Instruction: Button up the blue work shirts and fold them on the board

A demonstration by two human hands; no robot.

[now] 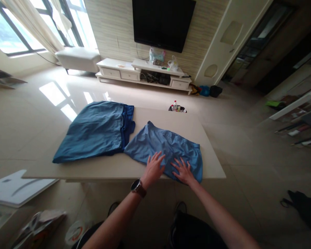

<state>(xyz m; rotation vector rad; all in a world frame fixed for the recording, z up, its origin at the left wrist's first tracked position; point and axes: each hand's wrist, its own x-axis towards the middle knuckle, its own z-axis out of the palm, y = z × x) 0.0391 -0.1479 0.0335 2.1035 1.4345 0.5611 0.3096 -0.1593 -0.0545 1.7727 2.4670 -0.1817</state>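
Observation:
A blue garment [168, 141], its kind not clear, lies spread and a little wrinkled on the right part of the table [207, 162]. My left hand [154, 166], with a watch [138, 187] on the wrist, rests on the cloth near its front edge, fingers apart. Just to the right, my right hand [182, 171] lies on the same garment with its fingers spread. Some of the cloth reaches the table's front edge. On the left part of the table sits a stack of folded blue garments [93, 131], their layered edges showing on the right side.
Beyond the table stand a low white TV cabinet [114, 65] and a white bench [79, 57]. Past the far edge a bottle [175, 104] shows among other items. A white board-like item [18, 188] is at lower left, and a dark bag-like thing [304, 207] lies at right.

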